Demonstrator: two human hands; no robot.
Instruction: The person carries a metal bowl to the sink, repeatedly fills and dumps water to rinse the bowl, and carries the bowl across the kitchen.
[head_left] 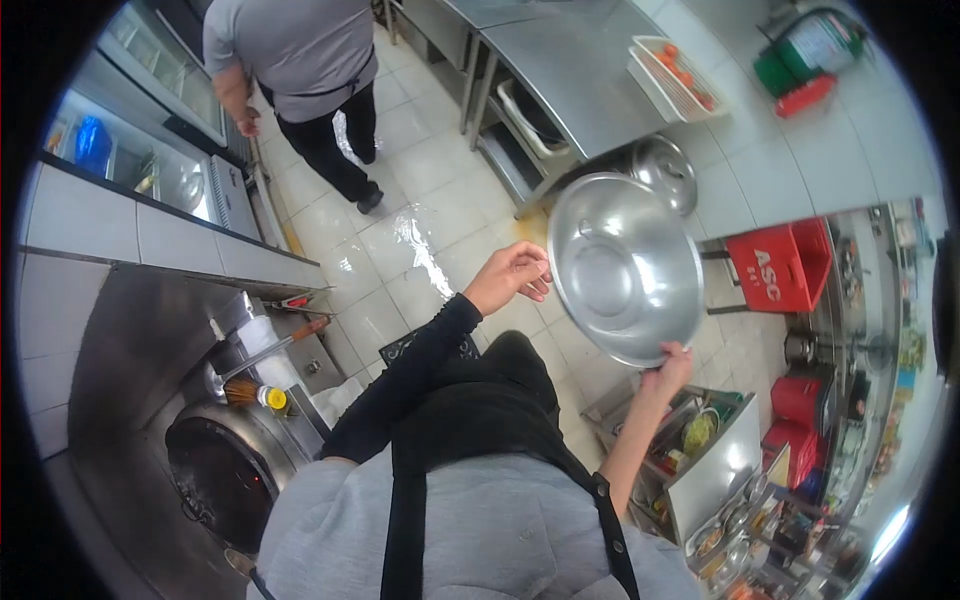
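Observation:
A large, shiny metal mixing bowl (608, 282) is held tilted out in front of me, its hollow inside facing up toward the camera. My right hand (668, 368) grips its near rim, thumb over the edge and the other fingers mostly hidden beneath. Beside the bowl's left rim is my left hand (510, 278), its fingers loosely curled and somewhat apart. Its fingertips come very close to the rim; whether they touch it I cannot tell. A black sleeve covers my left forearm.
A dark wok (225, 475) sits on the stove at left, near a ladle (265, 352) and a yellow-capped bottle (271, 397). A person (300, 70) walks at upper left. A steel table (580, 70), a red crate (780, 265) and an open drawer (715, 455) surround the tiled floor.

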